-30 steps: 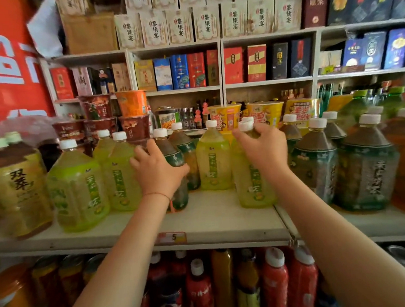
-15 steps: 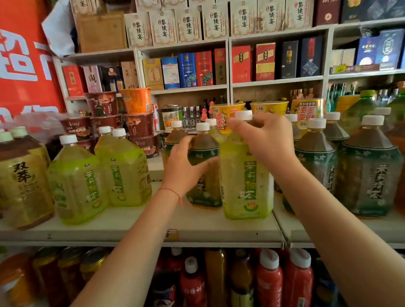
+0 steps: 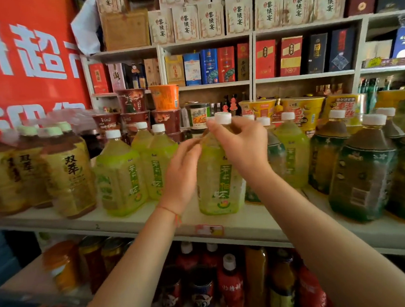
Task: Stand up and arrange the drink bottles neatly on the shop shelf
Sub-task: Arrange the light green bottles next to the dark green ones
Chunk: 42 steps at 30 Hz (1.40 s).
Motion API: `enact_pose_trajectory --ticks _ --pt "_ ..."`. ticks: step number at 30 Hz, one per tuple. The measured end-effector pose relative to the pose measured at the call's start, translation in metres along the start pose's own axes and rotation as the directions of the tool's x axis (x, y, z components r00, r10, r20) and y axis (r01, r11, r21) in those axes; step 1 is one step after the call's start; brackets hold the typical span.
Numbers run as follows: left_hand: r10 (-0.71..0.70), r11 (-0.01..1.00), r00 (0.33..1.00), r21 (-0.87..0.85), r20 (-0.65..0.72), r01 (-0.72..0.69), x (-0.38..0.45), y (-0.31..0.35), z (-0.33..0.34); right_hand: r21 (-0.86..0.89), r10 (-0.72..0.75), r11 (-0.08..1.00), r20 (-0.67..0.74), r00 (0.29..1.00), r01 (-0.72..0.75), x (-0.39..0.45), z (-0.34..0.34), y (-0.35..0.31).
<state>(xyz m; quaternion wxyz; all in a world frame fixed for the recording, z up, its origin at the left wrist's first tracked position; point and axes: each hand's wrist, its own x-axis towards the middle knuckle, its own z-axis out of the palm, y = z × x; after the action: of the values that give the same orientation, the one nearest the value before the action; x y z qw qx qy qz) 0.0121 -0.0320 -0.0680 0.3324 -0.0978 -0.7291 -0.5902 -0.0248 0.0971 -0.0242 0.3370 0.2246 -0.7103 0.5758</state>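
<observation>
A light green tea bottle [image 3: 219,183] with a white cap stands upright near the front of the white shelf [image 3: 249,224]. My right hand [image 3: 241,145] grips its neck and shoulder from the right. My left hand [image 3: 181,176] presses against its left side, fingers at the shoulder. Two matching green bottles [image 3: 119,176] stand to the left, and another [image 3: 292,156] to the right behind my right wrist. A dark green bottle [image 3: 274,153] is partly hidden behind my right hand. Larger dark green bottles [image 3: 363,178] fill the right end, and brown tea bottles [image 3: 66,174] the left end.
Stacked noodle cups [image 3: 164,97] and yellow tubs [image 3: 304,112] stand behind the bottles. Boxed goods [image 3: 214,65] fill the upper shelves. Red and amber bottles [image 3: 230,285] crowd the lower shelf. A red banner [image 3: 22,58] hangs at the left.
My right hand has brought the light green bottle forward and to the left. My left hand has let go of the dark green bottle and now lies on the light green bottle's left side.
</observation>
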Motion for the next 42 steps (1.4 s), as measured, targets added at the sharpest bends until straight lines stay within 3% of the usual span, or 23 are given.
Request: enact_pose_trajectory --ticks 7,11,15,20,23,26,28,31,34,36,42 --pt "0.108 0.97 0.993 0.225 -0.057 -0.092 -0.013 -0.025 -0.076 0.04 0.021 0.999 0.1 0.995 -0.025 -0.015 0.091 -0.015" --pt "0.214 0.856 0.975 0.492 -0.058 -0.158 -0.014 -0.039 -0.094 -0.043 0.011 0.999 0.098 0.995 -0.007 -0.019 0.126 -0.017" --pt "0.196 0.764 0.979 0.635 -0.06 -0.114 -0.013 -0.045 -0.089 -0.111 0.015 0.994 0.092 0.996 -0.005 -0.019 0.139 -0.018" --pt "0.236 0.704 0.951 0.709 -0.2 -0.025 -0.014 -0.045 -0.067 -0.177 -0.038 0.982 0.182 0.983 0.071 -0.013 0.118 -0.013" --pt "0.288 0.646 0.934 0.763 -0.213 -0.026 -0.016 -0.044 -0.05 -0.487 -0.132 0.866 -0.006 0.991 0.112 -0.001 0.076 0.001" --pt "0.268 0.664 0.926 0.748 -0.265 0.022 -0.015 -0.044 -0.04 -0.763 -0.219 0.647 -0.211 0.953 -0.021 0.009 0.033 0.017" --pt "0.296 0.667 0.913 0.745 -0.281 0.013 -0.015 -0.044 -0.038 -0.837 -0.11 0.539 -0.184 0.977 -0.097 0.014 0.013 0.027" --pt "0.461 0.606 0.868 0.78 -0.186 -0.155 -0.024 -0.035 -0.021 -0.865 0.18 0.479 -0.072 0.981 -0.151 0.014 -0.008 0.041" --pt "0.555 0.573 0.83 0.751 -0.059 -0.329 -0.028 -0.021 0.004 -0.898 0.239 0.433 0.037 0.97 -0.072 0.012 -0.013 0.044" --pt "0.504 0.603 0.864 0.716 0.0 -0.352 -0.027 -0.017 0.021 -0.911 0.24 0.411 0.08 0.967 -0.027 0.012 -0.016 0.043" --pt "0.179 0.657 0.974 0.72 0.138 -0.223 -0.012 -0.019 0.06 -0.898 0.214 0.44 0.133 0.968 0.026 0.013 -0.034 0.044"
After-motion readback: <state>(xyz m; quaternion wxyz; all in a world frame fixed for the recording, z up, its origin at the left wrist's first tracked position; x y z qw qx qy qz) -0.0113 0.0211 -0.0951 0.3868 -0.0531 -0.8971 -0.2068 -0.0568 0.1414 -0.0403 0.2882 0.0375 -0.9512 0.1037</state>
